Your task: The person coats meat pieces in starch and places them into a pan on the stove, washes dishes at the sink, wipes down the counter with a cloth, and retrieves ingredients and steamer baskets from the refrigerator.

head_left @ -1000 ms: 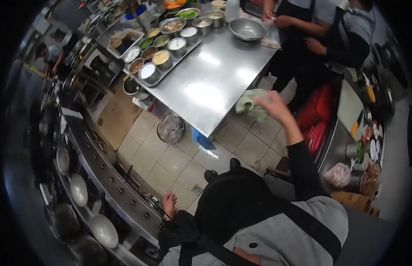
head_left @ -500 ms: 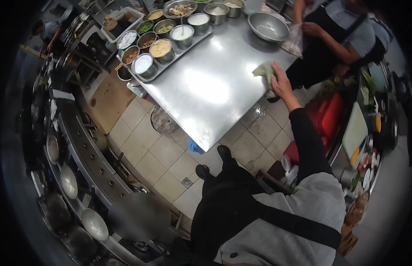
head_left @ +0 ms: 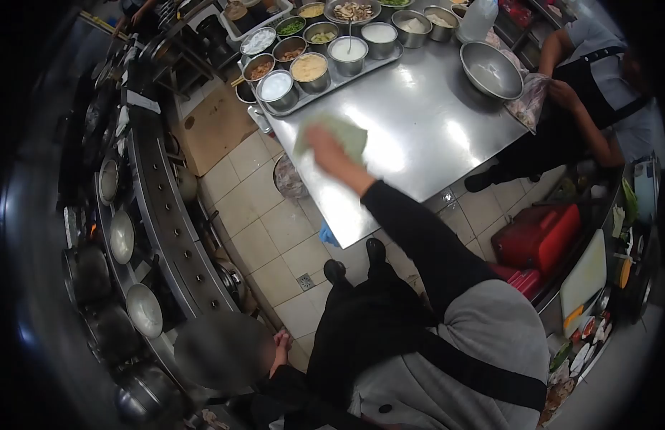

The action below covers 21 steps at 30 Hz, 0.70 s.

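Observation:
My right hand (head_left: 330, 152), blurred by motion, presses a pale green cloth (head_left: 352, 137) against the steel table (head_left: 411, 107) near its left edge. The cloth spreads out on both sides of the fingers. Just beyond it, a tray (head_left: 325, 89) carries several metal containers, among them one with a white substance (head_left: 277, 86) and one with yellow shreds (head_left: 309, 68). At the lower left, my left hand (head_left: 281, 349) is low beside a blurred grey patch, its fingers curled. Whether anything is in them cannot be made out.
A large metal bowl (head_left: 491, 72) stands at the table's right side. Behind it a co-worker (head_left: 597, 86) handles a plastic bag (head_left: 531, 100). Stoves with pans (head_left: 144, 309) line the left. On the right are a red container (head_left: 536, 233) and a white cutting board (head_left: 584, 276).
My right hand has swept the cloth leftward across the table, from the right edge to near the tray. My left hand has come into view. The view has shifted slightly.

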Each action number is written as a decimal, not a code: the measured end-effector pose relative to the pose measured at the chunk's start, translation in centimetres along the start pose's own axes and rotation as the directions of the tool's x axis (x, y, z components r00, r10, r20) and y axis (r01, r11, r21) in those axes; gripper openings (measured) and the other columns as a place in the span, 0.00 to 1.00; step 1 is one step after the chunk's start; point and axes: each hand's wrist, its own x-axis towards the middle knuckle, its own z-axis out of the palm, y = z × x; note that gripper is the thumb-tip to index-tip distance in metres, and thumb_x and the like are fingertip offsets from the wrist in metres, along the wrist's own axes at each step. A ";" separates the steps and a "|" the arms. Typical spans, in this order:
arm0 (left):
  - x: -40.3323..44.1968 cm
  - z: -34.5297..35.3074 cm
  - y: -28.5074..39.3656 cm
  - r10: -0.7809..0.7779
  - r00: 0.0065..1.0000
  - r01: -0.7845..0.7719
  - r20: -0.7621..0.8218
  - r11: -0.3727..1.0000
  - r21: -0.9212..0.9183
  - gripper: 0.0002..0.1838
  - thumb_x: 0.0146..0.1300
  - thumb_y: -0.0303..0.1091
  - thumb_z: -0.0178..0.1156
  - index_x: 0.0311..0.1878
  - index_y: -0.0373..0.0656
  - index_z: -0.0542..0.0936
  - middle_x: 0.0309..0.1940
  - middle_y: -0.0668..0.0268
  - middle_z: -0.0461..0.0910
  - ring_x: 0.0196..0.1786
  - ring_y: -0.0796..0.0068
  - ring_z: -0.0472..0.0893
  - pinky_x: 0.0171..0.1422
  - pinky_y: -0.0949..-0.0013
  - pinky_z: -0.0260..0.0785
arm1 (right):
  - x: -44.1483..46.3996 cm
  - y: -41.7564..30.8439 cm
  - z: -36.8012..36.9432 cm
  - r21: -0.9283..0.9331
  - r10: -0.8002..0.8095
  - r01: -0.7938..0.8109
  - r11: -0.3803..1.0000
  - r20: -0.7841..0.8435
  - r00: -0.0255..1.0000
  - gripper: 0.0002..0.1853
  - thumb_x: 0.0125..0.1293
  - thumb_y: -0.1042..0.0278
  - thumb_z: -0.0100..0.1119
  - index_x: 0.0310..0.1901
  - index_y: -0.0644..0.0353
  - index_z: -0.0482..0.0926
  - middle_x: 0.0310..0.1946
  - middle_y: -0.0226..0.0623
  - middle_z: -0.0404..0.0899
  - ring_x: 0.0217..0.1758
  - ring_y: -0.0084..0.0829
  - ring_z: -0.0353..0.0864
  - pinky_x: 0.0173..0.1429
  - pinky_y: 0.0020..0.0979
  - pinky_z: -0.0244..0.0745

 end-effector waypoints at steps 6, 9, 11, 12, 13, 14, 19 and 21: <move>-1.6 -4.0 -6.9 -0.101 0.994 0.112 0.051 0.943 -0.313 0.17 0.67 0.35 0.63 0.56 0.41 0.77 0.36 0.70 0.78 0.35 0.78 0.76 0.39 0.73 0.69 | 0.7 0.9 -15.2 -0.435 0.129 -0.092 0.896 0.056 0.990 0.16 0.65 0.59 0.58 0.50 0.58 0.81 0.48 0.44 0.81 0.50 0.47 0.79 0.55 0.47 0.73; -4.7 -4.1 -9.6 -0.208 0.978 0.195 -0.030 0.952 -0.238 0.13 0.67 0.33 0.62 0.52 0.39 0.80 0.32 0.72 0.77 0.31 0.82 0.72 0.34 0.76 0.65 | 5.0 2.4 -11.6 -0.605 -0.099 0.117 0.787 0.063 0.993 0.17 0.63 0.56 0.61 0.51 0.51 0.83 0.50 0.46 0.80 0.52 0.47 0.78 0.55 0.46 0.74; -5.9 -1.8 -7.9 -0.242 0.962 0.236 -0.123 0.970 -0.064 0.13 0.68 0.33 0.61 0.52 0.38 0.81 0.31 0.73 0.76 0.31 0.83 0.72 0.34 0.76 0.65 | 5.9 1.9 -4.8 -0.460 -0.357 0.400 0.793 0.182 0.916 0.17 0.63 0.54 0.61 0.52 0.48 0.83 0.54 0.42 0.77 0.53 0.47 0.77 0.58 0.47 0.72; -5.5 -0.6 -5.8 -0.234 0.966 0.235 -0.113 0.972 -0.004 0.13 0.69 0.34 0.61 0.53 0.38 0.81 0.32 0.73 0.77 0.32 0.84 0.72 0.35 0.76 0.65 | 6.2 -0.4 -1.2 -0.442 -0.307 0.434 0.785 0.332 0.892 0.18 0.63 0.53 0.60 0.53 0.44 0.83 0.58 0.36 0.75 0.57 0.46 0.74 0.62 0.47 0.68; -4.8 -0.1 -4.0 -0.227 0.968 0.234 -0.103 0.970 0.059 0.14 0.69 0.34 0.60 0.53 0.38 0.81 0.32 0.74 0.77 0.33 0.84 0.73 0.36 0.76 0.65 | 6.4 -3.1 1.5 -0.431 -0.300 0.475 0.767 0.413 0.860 0.17 0.65 0.52 0.58 0.55 0.40 0.82 0.62 0.30 0.71 0.61 0.45 0.69 0.64 0.48 0.64; -3.6 -0.4 -2.8 -0.090 0.995 0.095 -0.035 0.981 0.168 0.15 0.69 0.35 0.60 0.54 0.38 0.80 0.33 0.73 0.78 0.34 0.84 0.73 0.38 0.76 0.66 | 6.6 -5.8 3.5 -0.446 -0.171 0.392 0.804 0.458 0.872 0.18 0.66 0.51 0.56 0.56 0.38 0.82 0.63 0.27 0.70 0.63 0.45 0.66 0.66 0.52 0.60; 2.4 -4.1 2.1 0.140 0.989 -0.145 0.042 0.975 0.170 0.17 0.68 0.37 0.61 0.55 0.37 0.81 0.37 0.71 0.81 0.38 0.81 0.76 0.44 0.76 0.69 | 4.5 -11.9 6.9 -0.635 0.103 0.630 0.447 0.737 0.668 0.16 0.63 0.55 0.57 0.50 0.44 0.85 0.64 0.24 0.70 0.72 0.44 0.59 0.61 0.58 0.61; 6.5 -6.7 1.3 0.107 0.992 -0.115 0.066 0.985 0.127 0.16 0.67 0.36 0.61 0.54 0.37 0.81 0.37 0.71 0.82 0.38 0.80 0.77 0.44 0.76 0.69 | 2.3 -12.8 6.8 -0.602 0.159 0.722 0.342 0.794 0.587 0.15 0.60 0.58 0.57 0.45 0.47 0.86 0.59 0.22 0.75 0.72 0.41 0.60 0.58 0.55 0.64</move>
